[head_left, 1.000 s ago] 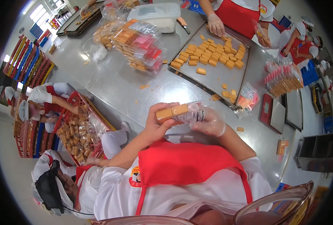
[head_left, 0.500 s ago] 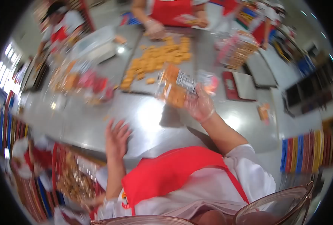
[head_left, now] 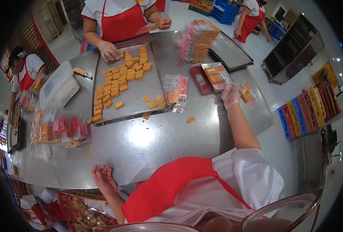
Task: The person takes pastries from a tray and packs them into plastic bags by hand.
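Note:
My gloved right hand (head_left: 231, 96) is at the near corner of a clear packet of biscuits (head_left: 216, 74), its fingers closed on the plastic edge. The packet lies on the plate of a red kitchen scale (head_left: 201, 81). Over the table's near edge, my left hand (head_left: 103, 177) hangs with loosely curled fingers and holds nothing. Left of the scale lies another printed packet (head_left: 175, 92), partly on the tray rim. A small packet (head_left: 248, 94) rests just right of my right hand.
A metal tray (head_left: 134, 104) bears many loose rectangular biscuits; a co-worker's gloved hand (head_left: 109, 51) touches some. Packets are stacked left (head_left: 59, 127) and at the back right (head_left: 200, 40). A plastic tub (head_left: 59, 87) stands left. One biscuit (head_left: 190, 120) lies on the steel table (head_left: 171, 143).
My right hand has carried the biscuit packet rightward from over the table's middle onto the scale. My left hand has drawn back, its fingers more curled. The view has shifted.

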Motion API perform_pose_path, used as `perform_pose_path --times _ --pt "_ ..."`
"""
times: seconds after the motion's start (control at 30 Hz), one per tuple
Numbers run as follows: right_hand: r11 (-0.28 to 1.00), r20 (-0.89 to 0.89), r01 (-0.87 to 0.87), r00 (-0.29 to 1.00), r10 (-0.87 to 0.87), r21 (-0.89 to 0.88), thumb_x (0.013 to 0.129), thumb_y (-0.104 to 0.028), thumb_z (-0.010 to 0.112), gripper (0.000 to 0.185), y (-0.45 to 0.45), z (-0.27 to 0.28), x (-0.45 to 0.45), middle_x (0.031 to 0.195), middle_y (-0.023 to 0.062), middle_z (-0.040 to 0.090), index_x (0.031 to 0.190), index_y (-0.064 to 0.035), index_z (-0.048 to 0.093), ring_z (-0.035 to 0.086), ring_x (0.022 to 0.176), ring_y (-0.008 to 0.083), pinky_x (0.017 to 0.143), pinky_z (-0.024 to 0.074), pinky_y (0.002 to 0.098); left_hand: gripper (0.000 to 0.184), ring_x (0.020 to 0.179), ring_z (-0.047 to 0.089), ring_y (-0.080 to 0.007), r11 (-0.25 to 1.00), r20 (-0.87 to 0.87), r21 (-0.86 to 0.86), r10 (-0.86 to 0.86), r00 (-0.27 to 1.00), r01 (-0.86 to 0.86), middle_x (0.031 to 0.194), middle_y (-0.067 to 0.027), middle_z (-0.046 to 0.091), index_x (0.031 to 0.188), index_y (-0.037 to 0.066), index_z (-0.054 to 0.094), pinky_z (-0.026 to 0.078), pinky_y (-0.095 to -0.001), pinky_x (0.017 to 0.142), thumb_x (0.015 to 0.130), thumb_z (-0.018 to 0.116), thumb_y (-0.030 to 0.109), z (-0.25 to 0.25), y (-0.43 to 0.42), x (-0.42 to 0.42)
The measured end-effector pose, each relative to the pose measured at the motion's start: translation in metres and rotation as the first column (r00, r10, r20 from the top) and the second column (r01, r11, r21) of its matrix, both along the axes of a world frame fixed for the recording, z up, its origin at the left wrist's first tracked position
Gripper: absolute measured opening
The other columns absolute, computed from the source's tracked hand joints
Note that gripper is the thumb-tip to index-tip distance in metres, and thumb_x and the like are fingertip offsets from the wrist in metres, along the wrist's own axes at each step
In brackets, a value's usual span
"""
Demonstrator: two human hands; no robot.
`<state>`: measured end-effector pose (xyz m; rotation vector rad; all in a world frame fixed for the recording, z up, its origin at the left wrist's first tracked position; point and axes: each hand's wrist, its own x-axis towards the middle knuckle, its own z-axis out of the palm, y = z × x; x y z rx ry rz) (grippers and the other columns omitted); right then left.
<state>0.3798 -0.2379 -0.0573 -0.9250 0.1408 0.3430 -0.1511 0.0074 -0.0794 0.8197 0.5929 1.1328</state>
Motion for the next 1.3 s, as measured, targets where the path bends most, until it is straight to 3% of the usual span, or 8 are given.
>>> perform_pose_path --times 0.1,0.37,1.03,1.1,1.17,1.2,1.27,1.3 --pt "0.983 0.011 0.153 0.988 -0.153 -0.1 0.08 -0.054 0.048 0.045 -0.018 -0.002 -0.014 0.052 -0.0007 0.035 0.069 -0.0119 0.039 0.031 0.039 0.0093 0.033 0.0236 0.0211 0.025 0.079 0.054 -0.017 0.993 -0.027 0.049 0.112 0.993 -0.11 0.092 -0.008 0.054 0.11 0.007 0.043 0.045 -0.0283 0.073 0.088 0.046 0.018 -0.006 -0.002 0.002" --pt "0.999 -0.017 0.027 0.999 -0.028 -0.04 0.082 -0.05 0.048 0.039 -0.032 -0.018 -0.004 0.056 -0.0002 0.039 0.074 -0.0134 0.04 0.036 0.042 0.0091 0.034 0.0262 0.0211 0.011 0.071 0.052 -0.016 0.969 -0.243 0.196 0.197 0.95 -0.151 0.081 -0.0077 0.054 0.097 0.005 0.047 0.043 -0.0282 0.069 0.088 0.042 0.01 -0.008 -0.009 0.009" --pt "0.92 -0.057 -0.158 0.987 0.147 -0.359 0.077 -0.052 0.056 0.043 -0.014 0.013 -0.005 0.047 -0.0066 0.025 0.081 -0.0105 0.045 0.026 0.036 0.0048 0.031 0.0194 0.0175 0.013 0.07 0.052 -0.0163 0.972 -0.133 0.198 0.153 0.979 -0.125 0.081 -0.008 0.055 0.098 0.005 0.048 0.044 -0.0287 0.067 0.086 0.048 0.012 -0.014 -0.005 0.004" --pt "0.883 -0.033 -0.246 0.967 0.254 -0.401 0.08 -0.044 0.055 0.032 -0.021 0.007 0.012 0.052 -0.0051 0.033 0.082 -0.0129 0.047 0.034 0.041 0.0057 0.035 0.0241 0.0185 0.013 0.07 0.053 -0.0165 0.98 -0.168 0.159 0.146 0.975 -0.119 0.08 -0.0082 0.055 0.097 0.004 0.049 0.045 -0.0289 0.067 0.086 0.048 0.012 -0.014 -0.007 0.003" --pt "0.837 0.047 -0.038 0.996 0.076 -0.545 0.083 -0.036 0.051 0.023 -0.009 0.006 0.021 0.061 -0.0023 0.043 0.086 -0.013 0.051 0.043 0.051 0.0083 0.044 0.0313 0.0203 0.013 0.069 0.053 -0.0166 0.985 -0.242 0.072 0.17 0.955 -0.157 0.08 -0.0084 0.055 0.096 0.004 0.049 0.045 -0.0293 0.068 0.086 0.048 0.011 -0.007 -0.01 0.004" --pt "0.793 0.19 -0.09 0.949 0.252 -0.602 0.084 -0.035 0.047 0.024 -0.016 0.004 0.034 0.077 0.0016 0.053 0.093 -0.0131 0.053 0.049 0.064 0.0128 0.053 0.0366 0.0245 0.013 0.07 0.054 -0.0165 0.988 -0.183 0.047 0.151 0.971 -0.145 0.08 -0.0085 0.055 0.095 0.003 0.049 0.046 -0.0297 0.069 0.086 0.049 0.012 -0.016 -0.008 0.002" --pt "0.906 0.086 -0.068 0.99 0.114 -0.418 0.086 -0.028 0.043 0.03 -0.006 -0.004 0.063 0.094 0.0073 0.054 0.102 -0.0037 0.048 0.055 0.081 0.0209 0.066 0.0456 0.0316 0.013 0.073 0.055 -0.0157 0.992 -0.096 0.056 0.117 0.988 -0.112 0.08 -0.008 0.055 0.095 0.003 0.05 0.047 -0.0299 0.068 0.086 0.049 0.013 -0.021 -0.005 -0.001" --pt "0.875 0.166 -0.244 0.927 0.338 -0.418 0.087 -0.026 0.041 0.032 -0.006 -0.001 0.07 0.101 0.0104 0.053 0.106 -0.0002 0.044 0.055 0.089 0.0246 0.073 0.0473 0.0333 0.014 0.074 0.055 -0.0152 0.993 -0.064 0.03 0.119 0.991 -0.117 0.08 -0.007 0.055 0.095 0.004 0.05 0.047 -0.03 0.069 0.087 0.049 0.014 -0.02 -0.004 -0.002"
